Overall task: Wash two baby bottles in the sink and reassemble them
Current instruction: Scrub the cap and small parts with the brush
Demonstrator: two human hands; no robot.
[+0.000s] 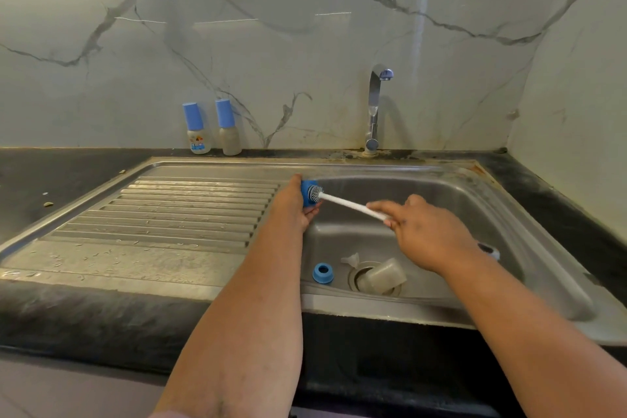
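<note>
Left hand [291, 205] grips blue cap [308, 193]; right hand [428, 237] grips brush [349, 204], bristles in cap.

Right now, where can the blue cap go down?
The ribbed drainboard left of the left hand is bare. The counter beside the two bottles is free too. The basin floor is crowded: ring, teat, bottle body over the drain.

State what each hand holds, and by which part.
The left hand grips a blue cap round its outside. The right hand pinches the brush by the near end of its white handle.
</note>
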